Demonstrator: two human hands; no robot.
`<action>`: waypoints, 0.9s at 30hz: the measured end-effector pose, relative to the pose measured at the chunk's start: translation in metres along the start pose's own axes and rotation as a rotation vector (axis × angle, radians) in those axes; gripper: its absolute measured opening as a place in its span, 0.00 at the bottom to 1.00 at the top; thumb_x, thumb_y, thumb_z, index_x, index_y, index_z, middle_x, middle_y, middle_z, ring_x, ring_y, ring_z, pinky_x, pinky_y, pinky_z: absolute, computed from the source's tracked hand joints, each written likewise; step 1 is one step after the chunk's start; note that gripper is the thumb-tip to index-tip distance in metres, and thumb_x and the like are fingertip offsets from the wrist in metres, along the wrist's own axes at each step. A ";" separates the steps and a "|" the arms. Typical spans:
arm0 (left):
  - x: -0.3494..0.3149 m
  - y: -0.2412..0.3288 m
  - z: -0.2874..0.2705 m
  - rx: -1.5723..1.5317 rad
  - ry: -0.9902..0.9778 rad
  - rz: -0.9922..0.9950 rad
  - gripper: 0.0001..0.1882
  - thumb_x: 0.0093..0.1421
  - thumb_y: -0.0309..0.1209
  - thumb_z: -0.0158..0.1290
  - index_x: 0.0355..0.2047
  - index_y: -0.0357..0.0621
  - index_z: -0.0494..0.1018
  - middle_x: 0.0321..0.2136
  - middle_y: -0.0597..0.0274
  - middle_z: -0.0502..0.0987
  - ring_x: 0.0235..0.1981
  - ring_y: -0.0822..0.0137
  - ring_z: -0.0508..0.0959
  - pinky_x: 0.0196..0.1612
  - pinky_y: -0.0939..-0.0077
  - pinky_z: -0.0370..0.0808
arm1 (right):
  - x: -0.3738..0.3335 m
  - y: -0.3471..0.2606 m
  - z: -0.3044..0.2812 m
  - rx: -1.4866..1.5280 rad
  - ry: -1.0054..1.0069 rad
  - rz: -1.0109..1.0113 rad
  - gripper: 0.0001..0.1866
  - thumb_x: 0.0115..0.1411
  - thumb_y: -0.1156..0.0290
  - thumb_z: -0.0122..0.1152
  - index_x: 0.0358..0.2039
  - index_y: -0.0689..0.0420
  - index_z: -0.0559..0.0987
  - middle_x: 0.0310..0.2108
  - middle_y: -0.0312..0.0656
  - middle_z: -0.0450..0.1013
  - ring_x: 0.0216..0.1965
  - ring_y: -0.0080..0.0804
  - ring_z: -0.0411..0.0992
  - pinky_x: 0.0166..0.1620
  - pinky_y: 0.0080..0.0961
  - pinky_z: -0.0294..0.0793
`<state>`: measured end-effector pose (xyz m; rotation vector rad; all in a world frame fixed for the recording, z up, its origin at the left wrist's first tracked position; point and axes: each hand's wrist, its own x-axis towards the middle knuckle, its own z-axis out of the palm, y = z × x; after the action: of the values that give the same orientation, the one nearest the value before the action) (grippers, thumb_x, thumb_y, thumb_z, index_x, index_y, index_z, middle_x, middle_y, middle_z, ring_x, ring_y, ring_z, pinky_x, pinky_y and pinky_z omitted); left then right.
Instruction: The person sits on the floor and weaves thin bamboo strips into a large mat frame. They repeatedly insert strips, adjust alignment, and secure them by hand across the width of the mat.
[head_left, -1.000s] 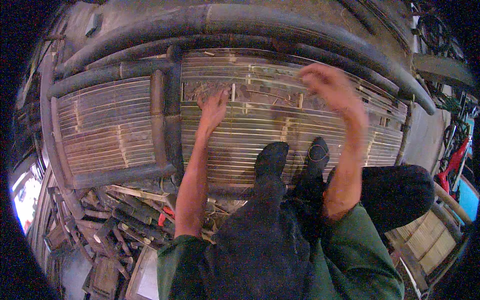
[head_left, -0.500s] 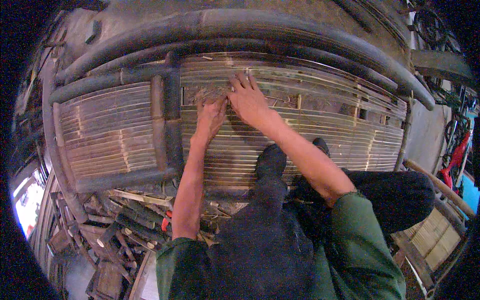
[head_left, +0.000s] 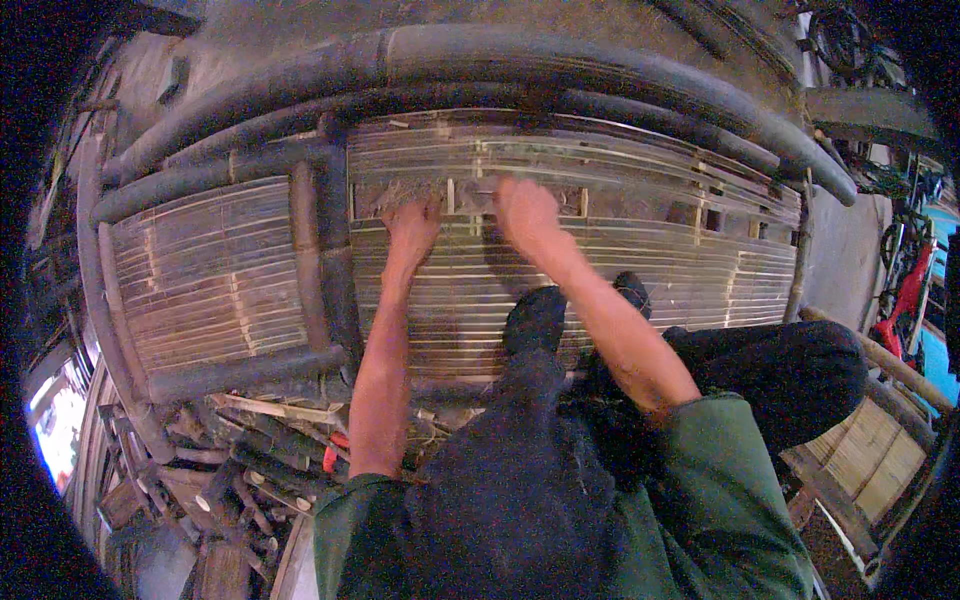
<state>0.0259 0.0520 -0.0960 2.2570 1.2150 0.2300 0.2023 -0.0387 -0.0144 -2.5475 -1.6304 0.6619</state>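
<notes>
A panel of thin bamboo slats (head_left: 420,325) lies before me, with a long gap across its upper part. My left hand (head_left: 412,235) is at the left of this gap, its fingers curled over the slat along the near edge. Farther right, my right hand (head_left: 528,215) is closed in a fist above the gap. A thin pale piece seems to stick out from its left side; what it is cannot be made out. Between the hands, a short upright crosspiece (head_left: 450,196) spans the gap.
Thick dark bamboo poles (head_left: 500,60) frame the far side. A second slatted panel (head_left: 210,275) adjoins at the left. My dark shoe (head_left: 533,318) rests on the slats. Cut bamboo pieces (head_left: 270,465) lie in a heap at the lower left; a red object (head_left: 908,290) hangs at far right.
My right hand has moved right, away from my left hand, and its spread fingers have closed into a fist. My left hand is slightly lower in the picture, still by the gap.
</notes>
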 end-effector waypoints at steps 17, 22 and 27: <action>0.000 0.015 -0.023 -0.254 -0.089 0.071 0.19 0.59 0.44 0.46 0.44 0.45 0.73 0.34 0.47 0.77 0.41 0.50 0.75 0.54 0.51 0.54 | -0.009 0.058 -0.137 0.809 -0.056 0.081 0.12 0.60 0.61 0.53 0.39 0.53 0.77 0.22 0.30 0.72 0.23 0.15 0.65 0.23 0.15 0.60; -0.024 0.046 -0.039 0.185 0.140 0.251 0.21 0.58 0.46 0.48 0.44 0.45 0.73 0.40 0.51 0.77 0.46 0.54 0.73 0.57 0.50 0.54 | -0.040 0.003 -0.284 0.839 0.111 0.051 0.14 0.64 0.66 0.47 0.45 0.61 0.73 0.22 0.32 0.69 0.23 0.17 0.65 0.29 0.17 0.65; -0.011 0.031 -0.015 0.217 -0.037 0.031 0.20 0.59 0.44 0.45 0.38 0.41 0.74 0.36 0.45 0.76 0.43 0.50 0.75 0.57 0.48 0.55 | -0.023 0.054 -0.276 0.481 0.325 -0.097 0.12 0.61 0.64 0.52 0.42 0.53 0.75 0.21 0.32 0.70 0.20 0.23 0.64 0.24 0.20 0.63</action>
<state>0.0362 0.0355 -0.0655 2.4544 1.2380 0.0696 0.3439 -0.0306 0.2295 -2.0877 -1.2902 0.5181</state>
